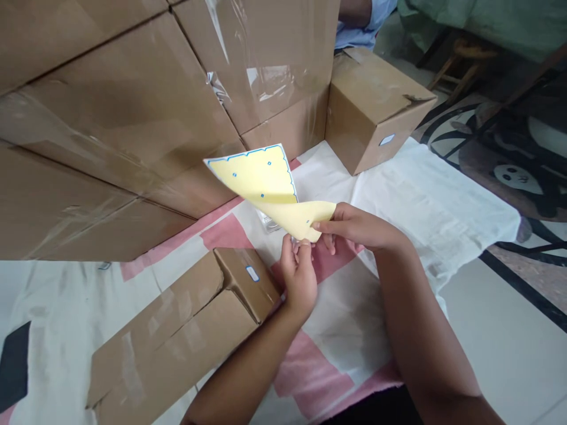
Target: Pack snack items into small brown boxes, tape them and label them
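A yellow sheet of paper [261,177] with a blue scalloped border and small blue marks is curled over at its near corner. My right hand [349,227] grips that curled corner, thumb on top and fingers behind it. Just below the sheet's lower edge, my left hand [299,271] has thumb and fingers pinched together. What lies between them is hidden, though its fingertips are close against the paper. Partly covered by the sheet is a small clear plastic packet [269,223], whose contents I cannot make out.
Large taped cardboard boxes [124,100] are stacked like a wall at the left and back. One carton [177,342] lies beside my left forearm, another box [376,106] stands at back right. A pink-and-white cloth [345,319] covers the floor. Behind, a person's blue sleeve [376,23] shows.
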{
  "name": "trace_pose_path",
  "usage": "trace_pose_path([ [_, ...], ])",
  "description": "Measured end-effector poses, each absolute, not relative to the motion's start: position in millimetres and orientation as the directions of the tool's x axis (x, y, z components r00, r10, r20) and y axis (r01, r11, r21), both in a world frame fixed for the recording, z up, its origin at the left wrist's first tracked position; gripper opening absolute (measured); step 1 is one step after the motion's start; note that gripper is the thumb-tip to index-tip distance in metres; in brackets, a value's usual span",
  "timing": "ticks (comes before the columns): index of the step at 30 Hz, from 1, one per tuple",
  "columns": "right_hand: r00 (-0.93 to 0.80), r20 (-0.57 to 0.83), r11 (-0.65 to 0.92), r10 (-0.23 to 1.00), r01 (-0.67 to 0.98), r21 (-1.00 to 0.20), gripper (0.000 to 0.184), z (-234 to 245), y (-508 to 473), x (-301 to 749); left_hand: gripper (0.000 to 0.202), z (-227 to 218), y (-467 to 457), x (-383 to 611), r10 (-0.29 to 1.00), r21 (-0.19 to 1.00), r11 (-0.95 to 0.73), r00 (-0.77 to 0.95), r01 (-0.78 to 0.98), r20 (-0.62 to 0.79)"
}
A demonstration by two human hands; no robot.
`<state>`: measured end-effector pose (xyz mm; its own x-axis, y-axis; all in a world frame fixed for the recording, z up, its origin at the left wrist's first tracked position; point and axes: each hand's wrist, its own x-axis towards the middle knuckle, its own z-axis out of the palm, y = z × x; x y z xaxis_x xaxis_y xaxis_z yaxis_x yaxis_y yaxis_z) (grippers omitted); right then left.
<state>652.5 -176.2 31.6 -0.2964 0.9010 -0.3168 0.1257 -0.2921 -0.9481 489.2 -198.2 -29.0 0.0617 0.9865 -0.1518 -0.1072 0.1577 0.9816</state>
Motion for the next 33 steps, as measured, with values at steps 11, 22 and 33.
trace_pose_path([
  [11,0.367,-0.247,-0.285,0.897,0.051,-0.957,0.027,13.8,-169.3,653.4,0.034,-27.0,-194.3,488.4,0.984,0.97,0.18,0.028,-0.163,-0.178],
  [22,0.563,0.294,-0.175,0.772,0.633,-0.754,0.052,18.8,-178.0,654.1,0.035,-26.0,-196.2,489.9,0.989,0.969,0.149,0.022,-0.195,-0.147],
  [33,0.14,0.266,0.178,0.954,0.449,-0.876,0.01,25.8,-176.8,619.9,0.026,-27.4,-199.6,491.4,0.996,0.986,0.059,0.07,-0.159,-0.049],
])
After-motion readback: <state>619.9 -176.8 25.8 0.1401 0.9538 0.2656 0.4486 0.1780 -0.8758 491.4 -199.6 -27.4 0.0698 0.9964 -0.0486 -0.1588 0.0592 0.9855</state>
